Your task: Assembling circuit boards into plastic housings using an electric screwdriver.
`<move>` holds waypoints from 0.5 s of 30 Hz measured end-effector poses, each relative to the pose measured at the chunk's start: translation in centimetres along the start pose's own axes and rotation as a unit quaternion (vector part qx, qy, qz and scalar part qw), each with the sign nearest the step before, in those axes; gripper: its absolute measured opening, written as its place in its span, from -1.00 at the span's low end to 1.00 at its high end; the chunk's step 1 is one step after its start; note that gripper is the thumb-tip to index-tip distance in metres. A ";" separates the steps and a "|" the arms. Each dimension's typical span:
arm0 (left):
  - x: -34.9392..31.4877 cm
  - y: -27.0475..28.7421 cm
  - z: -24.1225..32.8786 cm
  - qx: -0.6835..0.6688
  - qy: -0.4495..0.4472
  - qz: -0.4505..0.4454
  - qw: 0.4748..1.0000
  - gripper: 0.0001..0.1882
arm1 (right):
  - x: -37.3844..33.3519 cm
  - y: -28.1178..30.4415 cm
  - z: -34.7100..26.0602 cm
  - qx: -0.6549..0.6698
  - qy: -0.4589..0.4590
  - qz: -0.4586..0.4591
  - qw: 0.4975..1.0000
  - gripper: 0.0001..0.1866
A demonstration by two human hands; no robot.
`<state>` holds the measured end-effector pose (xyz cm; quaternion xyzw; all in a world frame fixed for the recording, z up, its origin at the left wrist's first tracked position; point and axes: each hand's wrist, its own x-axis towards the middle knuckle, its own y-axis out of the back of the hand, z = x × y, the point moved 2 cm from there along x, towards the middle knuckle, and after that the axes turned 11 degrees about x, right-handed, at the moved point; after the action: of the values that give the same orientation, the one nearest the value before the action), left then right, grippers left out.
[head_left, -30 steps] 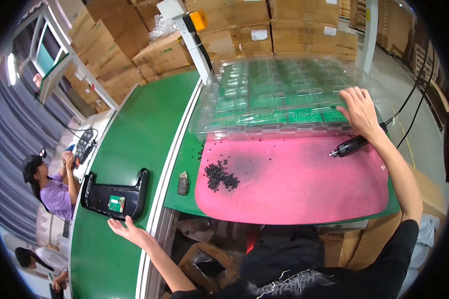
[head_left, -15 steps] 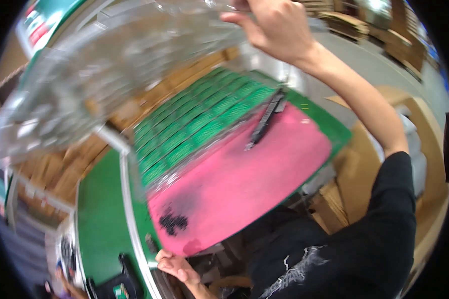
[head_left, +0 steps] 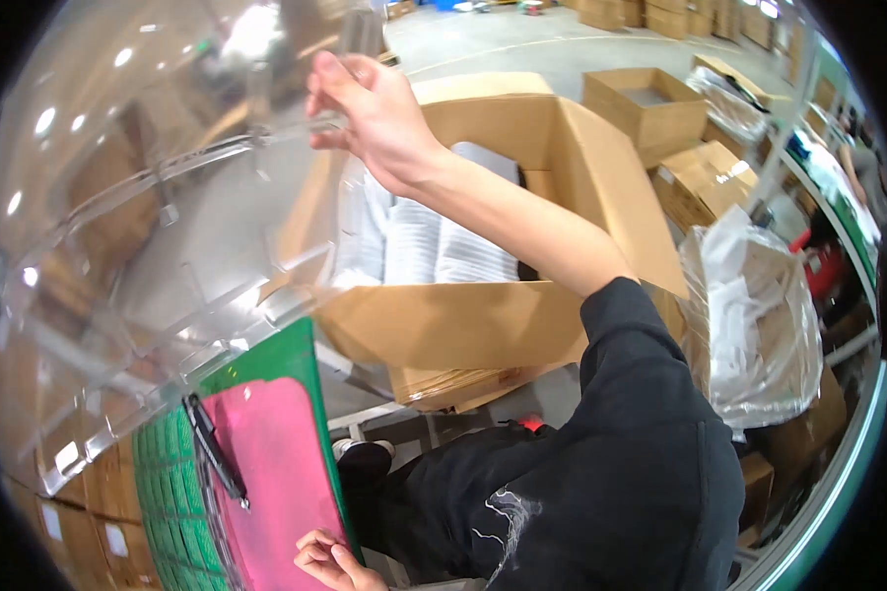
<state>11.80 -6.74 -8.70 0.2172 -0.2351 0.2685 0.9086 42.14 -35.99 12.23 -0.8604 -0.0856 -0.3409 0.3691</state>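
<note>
My right hand point(head_left: 379, 123) is raised at the upper middle, with thumb and fingers closed at the edge of a large clear plastic tray point(head_left: 192, 369). The tray has moulded compartments, is tilted, and fills the upper left. Lower down, my left hand point(head_left: 335, 561) rests by the near edge of a pink mat point(head_left: 276, 463), its fingers loosely curled and nothing visible in them. On the mat lies a slim black tool point(head_left: 215, 448) with a metal tip. Beside the mat, a clear tray on the table covers rows of green pieces point(head_left: 168, 492).
A big open cardboard box point(head_left: 443, 320) holding white, stacked packing point(head_left: 414, 241) stands beyond the table corner point(head_left: 301, 345). Further right are more boxes point(head_left: 646, 108) and a clear bag of white material point(head_left: 749, 325). Stacked cartons point(head_left: 118, 492) line the far left.
My view has turned right, bringing the big box to the middle and the mat to the lower left. The raised tray has swung away from above the green pieces, still in my right hand.
</note>
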 end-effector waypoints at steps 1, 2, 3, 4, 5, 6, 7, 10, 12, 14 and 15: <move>0.1 -0.9 0.3 -0.043 0.009 -0.016 0.999 -0.79 | -0.7 2.0 -0.7 0.027 -0.030 0.030 0.999 -0.70; 0.3 -1.5 0.4 -0.083 0.019 -0.030 0.996 -0.78 | -1.5 3.7 -1.7 0.020 -0.022 0.035 0.999 -0.70; 0.4 -2.2 0.5 -0.091 0.016 -0.038 0.995 -0.78 | -2.4 5.4 -2.8 0.020 -0.052 0.069 0.996 -0.69; 0.6 -2.8 0.6 -0.091 0.015 -0.060 0.994 -0.80 | -3.3 7.1 -3.7 0.021 -0.082 0.102 0.991 -0.69; 0.7 -3.5 0.8 -0.090 0.013 -0.081 0.993 -0.81 | -3.9 9.0 -4.2 0.015 -0.076 0.104 0.992 -0.69; 0.9 -4.0 0.8 -0.086 0.012 -0.101 0.991 -0.83 | -4.6 10.9 -4.4 0.013 -0.079 0.102 0.992 -0.68; 1.0 -4.2 0.6 -0.087 0.011 -0.102 0.991 -0.83 | -5.2 11.6 -4.9 0.016 -0.085 0.098 0.991 -0.67; 1.6 -5.1 0.0 -0.082 0.013 -0.124 0.989 -0.85 | -9.1 13.4 -7.0 0.006 -0.075 0.134 0.988 -0.76; 2.3 -6.7 0.7 -0.060 0.012 -0.176 0.982 -0.86 | -12.0 15.4 -8.7 0.008 -0.072 0.160 0.984 -0.79; 3.2 -7.9 0.5 -0.062 -0.010 -0.200 0.978 -0.85 | -14.4 16.9 -9.8 0.011 -0.072 0.170 0.983 -0.79; 3.6 -8.8 0.7 -0.058 -0.011 -0.234 0.970 -0.85 | -15.5 17.8 -10.2 -0.003 -0.077 0.196 0.978 -0.80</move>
<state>19.45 -12.41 -8.51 0.2163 -0.2030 0.0320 0.9544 32.22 -54.09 -3.08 -0.8853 0.0578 -0.1946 0.4183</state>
